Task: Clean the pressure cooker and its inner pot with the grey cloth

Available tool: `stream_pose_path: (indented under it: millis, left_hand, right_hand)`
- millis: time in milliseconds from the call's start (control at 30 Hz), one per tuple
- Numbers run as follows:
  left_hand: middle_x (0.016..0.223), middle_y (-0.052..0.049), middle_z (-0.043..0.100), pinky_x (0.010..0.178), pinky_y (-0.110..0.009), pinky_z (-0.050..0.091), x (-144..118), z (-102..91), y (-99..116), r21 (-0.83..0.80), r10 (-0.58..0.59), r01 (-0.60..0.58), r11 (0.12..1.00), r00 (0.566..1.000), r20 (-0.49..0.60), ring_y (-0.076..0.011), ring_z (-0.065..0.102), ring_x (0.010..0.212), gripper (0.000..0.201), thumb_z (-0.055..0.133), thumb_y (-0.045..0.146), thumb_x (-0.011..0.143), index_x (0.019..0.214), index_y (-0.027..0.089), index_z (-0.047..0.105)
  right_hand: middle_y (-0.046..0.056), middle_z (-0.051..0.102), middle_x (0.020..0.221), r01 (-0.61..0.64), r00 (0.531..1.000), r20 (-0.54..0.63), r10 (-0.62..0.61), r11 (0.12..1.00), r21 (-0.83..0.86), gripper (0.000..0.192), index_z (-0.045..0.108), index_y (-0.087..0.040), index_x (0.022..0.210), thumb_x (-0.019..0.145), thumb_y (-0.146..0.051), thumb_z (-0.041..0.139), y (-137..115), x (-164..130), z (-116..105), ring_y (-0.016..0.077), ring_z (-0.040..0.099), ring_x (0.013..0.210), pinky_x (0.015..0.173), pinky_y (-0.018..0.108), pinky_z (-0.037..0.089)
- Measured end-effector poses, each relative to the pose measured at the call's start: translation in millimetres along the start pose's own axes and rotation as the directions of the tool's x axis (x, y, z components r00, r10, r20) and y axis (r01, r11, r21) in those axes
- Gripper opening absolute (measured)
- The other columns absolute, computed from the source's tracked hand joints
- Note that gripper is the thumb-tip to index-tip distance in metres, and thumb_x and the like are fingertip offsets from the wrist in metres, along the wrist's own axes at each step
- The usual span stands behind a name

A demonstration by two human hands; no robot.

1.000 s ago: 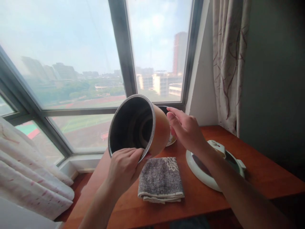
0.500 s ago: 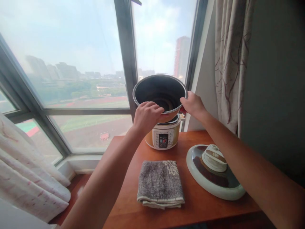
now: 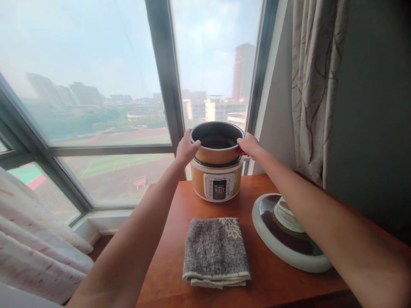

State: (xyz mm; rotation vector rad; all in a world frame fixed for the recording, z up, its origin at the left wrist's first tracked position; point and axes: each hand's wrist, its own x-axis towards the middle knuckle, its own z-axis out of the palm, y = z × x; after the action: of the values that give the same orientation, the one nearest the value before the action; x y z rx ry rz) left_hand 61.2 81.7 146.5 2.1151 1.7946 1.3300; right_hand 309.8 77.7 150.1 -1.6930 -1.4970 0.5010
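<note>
A copper-coloured inner pot (image 3: 216, 150) with a dark inside is held upright, partly lowered into the golden cooker base (image 3: 218, 184) at the back of the wooden table (image 3: 173, 239). My left hand (image 3: 186, 149) grips the pot's left rim. My right hand (image 3: 248, 145) grips its right rim. The cooker's control panel faces me.
A folded grey towel (image 3: 215, 251) lies on the table in front of the cooker. The cooker's white lid (image 3: 287, 233) rests on the table at the right, under my right forearm. Large windows stand behind; curtains hang at right and lower left.
The pot went from tilted in my left hand alone to upright in both hands, then moved away from me and down into the cooker base.
</note>
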Motion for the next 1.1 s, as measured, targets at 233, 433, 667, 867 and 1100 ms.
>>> stream_pose_path:
  millis: [233, 433, 667, 867, 1100]
  left_hand:
    - [0.122, -0.020, 0.063, 0.092, -0.039, 0.050, -7, 17.0, -7, 0.196, -0.145, 0.135, 0.971, 0.989, 0.035, -0.0323, 0.063, 0.113, 0.047, 0.051, 0.037, 0.083, 0.123, 0.012, 0.058]
    - [0.116, -0.023, 0.069, 0.085, -0.041, 0.052, -17, 19.8, -16, 0.304, -0.216, 0.160, 0.939, 0.964, 0.158, -0.0370, 0.066, 0.108, 0.048, 0.056, 0.040, 0.078, 0.116, 0.010, 0.063]
    - [0.109, -0.022, 0.072, 0.077, -0.038, 0.053, -29, 17.5, -14, 0.353, -0.201, 0.110, 0.929, 0.952, 0.232, -0.0353, 0.069, 0.100, 0.039, 0.055, 0.038, 0.077, 0.101, 0.013, 0.071]
    - [0.100, -0.016, 0.075, 0.075, -0.033, 0.053, -32, 11.6, -14, 0.342, -0.175, 0.078, 0.936, 0.949, 0.262, -0.0304, 0.071, 0.090, 0.036, 0.055, 0.038, 0.077, 0.097, 0.016, 0.074]
    - [0.098, -0.009, 0.076, 0.074, -0.031, 0.051, -50, -1.2, -4, 0.328, -0.144, 0.049, 0.943, 0.952, 0.270, -0.0273, 0.071, 0.089, 0.035, 0.053, 0.037, 0.078, 0.103, 0.023, 0.073]
  right_hand:
    - [0.012, 0.072, 0.070, -0.009, 0.995, 0.102, 0.023, 0.990, -0.140, 0.031, 0.067, -0.006, 0.106, 0.090, -0.027, 0.052, 9, 1, 8, 0.0199, 0.068, 0.058, 0.058, 0.027, 0.052]
    - [0.020, 0.073, 0.094, 0.021, 0.997, 0.073, 0.006, 0.933, -0.359, 0.032, 0.072, -0.005, 0.099, 0.080, -0.029, 0.065, 19, -1, 18, 0.0287, 0.070, 0.092, 0.074, 0.030, 0.052]
    - [0.021, 0.073, 0.101, 0.056, 0.990, 0.138, 0.012, 0.875, -0.481, 0.038, 0.073, -0.005, 0.104, 0.081, -0.033, 0.063, 34, -5, 22, 0.0290, 0.069, 0.097, 0.073, 0.028, 0.051]
    - [0.021, 0.072, 0.108, 0.085, 0.986, 0.169, 0.009, 0.838, -0.539, 0.043, 0.072, -0.007, 0.110, 0.082, -0.037, 0.059, 33, -17, 15, 0.0304, 0.068, 0.100, 0.076, 0.032, 0.051]
    - [0.022, 0.070, 0.115, 0.111, 0.982, 0.189, 0.006, 0.792, -0.600, 0.047, 0.070, -0.010, 0.117, 0.085, -0.043, 0.057, 27, -42, 3, 0.0320, 0.066, 0.107, 0.084, 0.035, 0.050]
